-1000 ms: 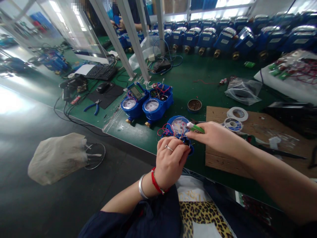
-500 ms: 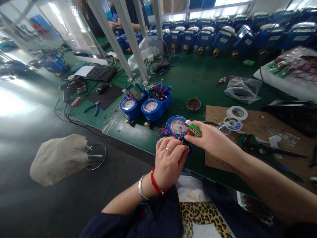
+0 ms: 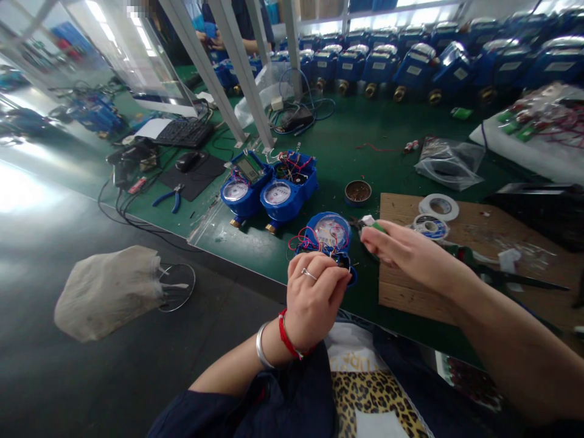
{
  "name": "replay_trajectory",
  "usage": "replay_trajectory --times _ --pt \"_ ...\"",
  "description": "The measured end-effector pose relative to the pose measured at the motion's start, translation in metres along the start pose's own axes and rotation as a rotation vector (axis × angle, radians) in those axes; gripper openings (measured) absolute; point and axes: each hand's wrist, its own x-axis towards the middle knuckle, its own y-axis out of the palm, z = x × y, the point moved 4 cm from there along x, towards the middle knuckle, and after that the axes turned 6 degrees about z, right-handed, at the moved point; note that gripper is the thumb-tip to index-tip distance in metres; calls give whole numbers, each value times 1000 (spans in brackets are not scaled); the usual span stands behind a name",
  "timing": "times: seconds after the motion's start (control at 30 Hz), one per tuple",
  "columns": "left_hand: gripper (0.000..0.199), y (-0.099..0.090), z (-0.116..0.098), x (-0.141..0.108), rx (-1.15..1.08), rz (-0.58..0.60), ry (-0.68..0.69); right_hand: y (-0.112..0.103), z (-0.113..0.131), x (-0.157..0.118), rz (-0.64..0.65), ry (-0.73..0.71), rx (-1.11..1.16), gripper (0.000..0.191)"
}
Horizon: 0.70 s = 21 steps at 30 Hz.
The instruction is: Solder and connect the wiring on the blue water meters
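Observation:
An opened blue water meter (image 3: 329, 226) sits at the bench edge, its round dial facing up and thin red, pink and blue wires spilling from its housing. My left hand (image 3: 314, 286) is closed over that housing, pinching thin wires at its fingertips; the exact grip is hidden under the fingers. To the right of the meter, apart from it, my right hand (image 3: 406, 246) is closed round a green lighter (image 3: 378, 226) with a whitish top. Most of the lighter is covered by the fingers. Dark-jawed pliers (image 3: 356, 222) lie partly behind that hand.
Two opened blue meters (image 3: 278, 196) stand left, behind a small round tin (image 3: 358, 192). At right, a wooden board (image 3: 401, 292) bears tape rolls (image 3: 438, 207) and a solder spool (image 3: 430, 227). Blue pliers (image 3: 176, 198) lie left. Meter rows line the back, where a co-worker's hands (image 3: 214, 41) show.
My right hand has moved right, away from the meter, taking the lighter with it; the lighter is now more covered. My left hand has stayed at the meter's housing.

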Motion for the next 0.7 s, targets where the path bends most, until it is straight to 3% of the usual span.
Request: replay_trajectory --times 0.1,0.2,0.4,0.7 --pt "4 0 -1 1 3 -2 -2 6 -18 0 125 97 160 63" --pt "4 0 -1 1 6 -1 -7 15 -27 1 191 170 148 66" --pt "5 0 0 0 -1 -6 -5 22 -19 7 244 138 157 58" --pt "4 0 0 1 4 -47 4 33 -22 8 415 231 304 46"
